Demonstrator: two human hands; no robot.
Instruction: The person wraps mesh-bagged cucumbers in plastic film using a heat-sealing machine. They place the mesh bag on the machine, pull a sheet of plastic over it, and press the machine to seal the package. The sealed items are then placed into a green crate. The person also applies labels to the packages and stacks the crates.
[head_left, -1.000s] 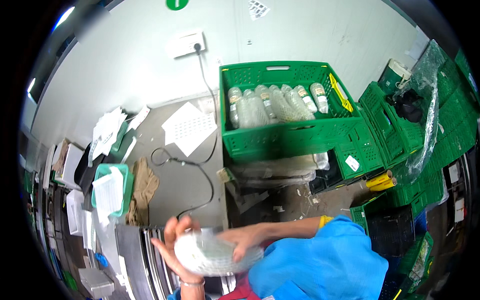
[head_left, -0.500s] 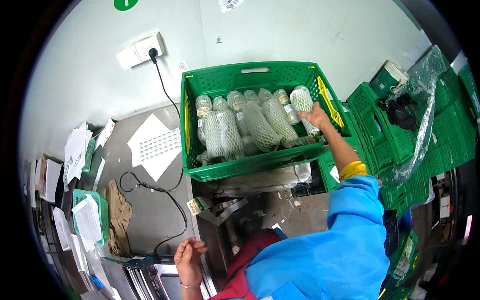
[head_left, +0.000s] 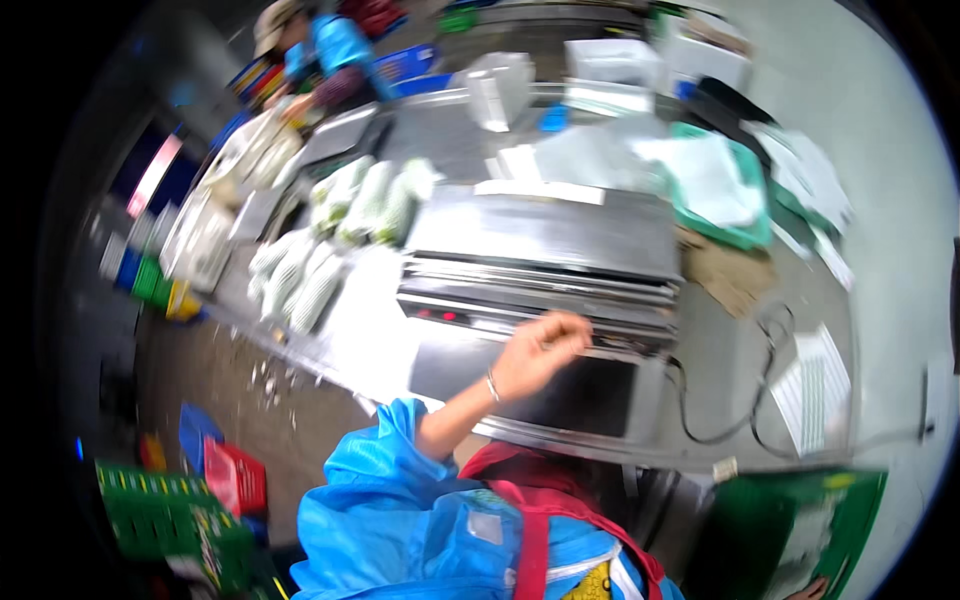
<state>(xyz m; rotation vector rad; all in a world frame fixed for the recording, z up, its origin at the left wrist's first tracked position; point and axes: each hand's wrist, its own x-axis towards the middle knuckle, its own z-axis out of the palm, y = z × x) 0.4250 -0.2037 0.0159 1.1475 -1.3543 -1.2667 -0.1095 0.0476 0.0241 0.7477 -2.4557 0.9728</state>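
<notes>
My left hand (head_left: 543,355), a bracelet at its wrist, is over the front of a metal machine (head_left: 540,232) with small red lights. Its fingers look bent and smeared by motion; I see no object in them. A dark flat plate (head_left: 570,395) lies below the hand. At the bottom right edge, a small part of my right hand (head_left: 812,590) shows beside the green crate (head_left: 740,525). Its fingers are mostly cut off, so any grip is hidden. Pale contents (head_left: 806,545) in the crate are blurred.
White net-wrapped produce (head_left: 297,278) and greener bundles (head_left: 372,200) lie on the table left of the machine. A teal basket (head_left: 757,205) with papers and a black cable (head_left: 690,425) are to the right. Another person (head_left: 335,55) works at the far left. Red and green crates stand lower left.
My view has swung left from the crate to the machine, and blurs. The crate is now at the lower right. My left hand is over the machine; my right is at the bottom edge.
</notes>
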